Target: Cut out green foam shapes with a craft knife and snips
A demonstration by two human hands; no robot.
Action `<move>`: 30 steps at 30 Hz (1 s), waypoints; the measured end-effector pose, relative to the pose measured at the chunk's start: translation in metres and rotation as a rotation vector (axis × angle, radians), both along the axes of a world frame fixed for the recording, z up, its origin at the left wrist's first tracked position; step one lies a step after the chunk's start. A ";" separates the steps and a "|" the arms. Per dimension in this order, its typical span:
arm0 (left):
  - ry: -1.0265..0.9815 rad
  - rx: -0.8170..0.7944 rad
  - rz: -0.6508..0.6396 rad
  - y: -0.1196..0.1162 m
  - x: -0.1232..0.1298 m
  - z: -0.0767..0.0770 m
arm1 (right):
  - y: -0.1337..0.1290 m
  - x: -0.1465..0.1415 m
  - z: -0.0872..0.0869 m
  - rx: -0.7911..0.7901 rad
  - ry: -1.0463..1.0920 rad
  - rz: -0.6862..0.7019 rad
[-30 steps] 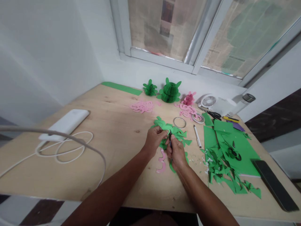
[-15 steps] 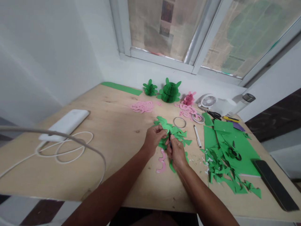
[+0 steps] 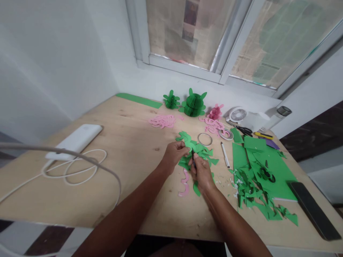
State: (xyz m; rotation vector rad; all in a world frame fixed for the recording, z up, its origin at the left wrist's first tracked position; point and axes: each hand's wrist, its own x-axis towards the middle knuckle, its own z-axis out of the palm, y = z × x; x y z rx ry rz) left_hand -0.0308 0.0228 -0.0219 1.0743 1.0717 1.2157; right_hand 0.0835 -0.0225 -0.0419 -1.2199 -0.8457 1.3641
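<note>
My left hand (image 3: 175, 152) pinches a light green paper piece (image 3: 189, 143) over a pile of green cut pieces (image 3: 206, 151) at the middle of the table. Close on its right, my right hand (image 3: 201, 169) is closed around a small dark tool (image 3: 193, 157), whose tip meets the green paper; its exact kind is hard to make out. A wavy pink strip (image 3: 183, 184) lies below the hands, and a green leaf-shaped piece (image 3: 197, 188) sits beside my right wrist.
Behind stand green (image 3: 194, 104) and pink (image 3: 215, 112) paper figures. Rightward lie a white pen (image 3: 225, 155), tape rolls (image 3: 225, 134), black scissors (image 3: 243, 130), green scraps (image 3: 252, 192) and a black phone (image 3: 313, 210). At left is a white power bank (image 3: 75, 141) with a cable.
My hands have barely moved. The dark tool is tilted slightly more to the left at its tip.
</note>
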 end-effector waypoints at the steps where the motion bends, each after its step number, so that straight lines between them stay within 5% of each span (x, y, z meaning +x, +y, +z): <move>1: -0.004 -0.001 0.002 0.000 0.000 0.000 | 0.000 0.000 0.000 -0.002 -0.002 -0.001; 30: -0.025 -0.017 -0.032 0.003 -0.004 0.000 | 0.000 0.000 0.000 0.020 -0.049 0.016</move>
